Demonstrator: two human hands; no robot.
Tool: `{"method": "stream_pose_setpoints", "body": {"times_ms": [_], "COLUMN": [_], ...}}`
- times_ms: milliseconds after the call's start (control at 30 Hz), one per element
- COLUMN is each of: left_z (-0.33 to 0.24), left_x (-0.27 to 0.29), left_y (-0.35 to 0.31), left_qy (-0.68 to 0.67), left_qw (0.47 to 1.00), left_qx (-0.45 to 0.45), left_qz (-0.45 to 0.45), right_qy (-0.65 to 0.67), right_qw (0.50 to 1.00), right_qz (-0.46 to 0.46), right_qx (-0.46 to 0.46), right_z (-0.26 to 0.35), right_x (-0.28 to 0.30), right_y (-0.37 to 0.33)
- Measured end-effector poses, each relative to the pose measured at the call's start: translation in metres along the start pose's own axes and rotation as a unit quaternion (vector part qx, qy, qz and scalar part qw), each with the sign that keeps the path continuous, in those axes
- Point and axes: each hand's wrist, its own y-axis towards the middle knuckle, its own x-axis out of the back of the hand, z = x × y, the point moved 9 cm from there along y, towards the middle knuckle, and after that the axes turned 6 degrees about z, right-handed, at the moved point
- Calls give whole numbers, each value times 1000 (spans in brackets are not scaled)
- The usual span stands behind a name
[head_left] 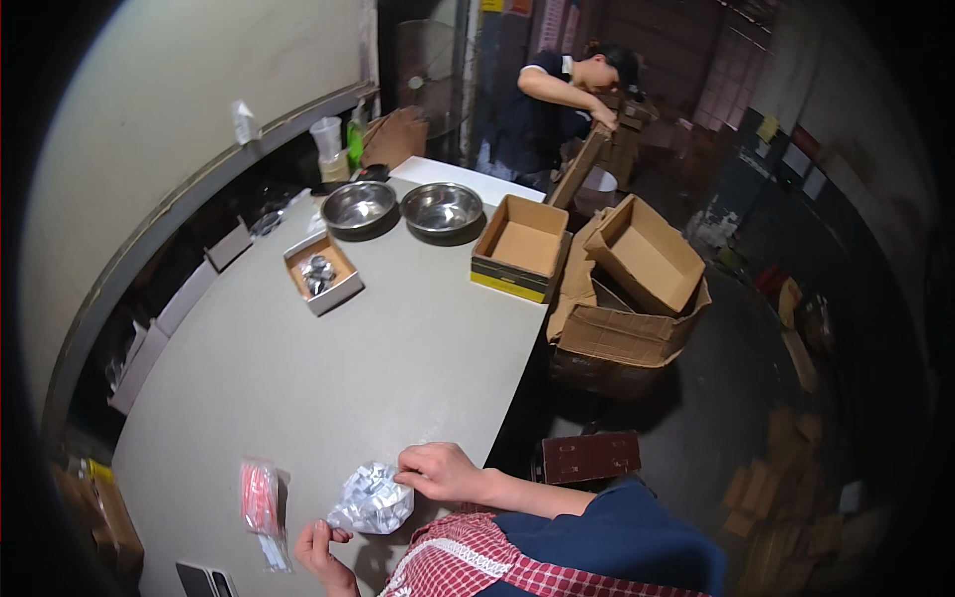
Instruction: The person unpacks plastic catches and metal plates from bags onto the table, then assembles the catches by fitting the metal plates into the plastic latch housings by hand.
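Observation:
A clear plastic bag (374, 499) packed with small silvery-white pieces sits at the near edge of the table, close to my body. My right hand (438, 472) grips its upper right side, fingers curled in. At the lower left corner of the bag, my left hand (326, 554) has its fingers closed on the plastic. To the left lies a clear packet (261, 497) of pink-red, slim items. A dark phone-like device with a pale edge (207, 579) is partly cut off at the bottom of the view.
On the grey table (388, 348) stand a small box (343, 287) with metal parts, two steel bowls (359, 206) and an empty cardboard box (521, 244). Larger cartons (627, 333) and a dark red stool (591, 456) are beside the table. Beyond, a person (547, 109) handles cardboard.

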Motion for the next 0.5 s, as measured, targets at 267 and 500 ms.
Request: {"method": "stream_pose_setpoints", "body": {"times_ms": [267, 500], "left_z": [-11, -30], "left_x": [-29, -18], "left_y": [29, 32], "left_qy": [-5, 97], "left_qw": [1000, 991], "left_qx": [-18, -84], "left_qz": [8, 41], "right_qy": [-6, 69], "right_qw": [981, 984], "right_qz": [31, 104], "right_qx": [191, 129], "right_z": [72, 26], "right_x": [-55, -98], "right_y": [44, 59]}}
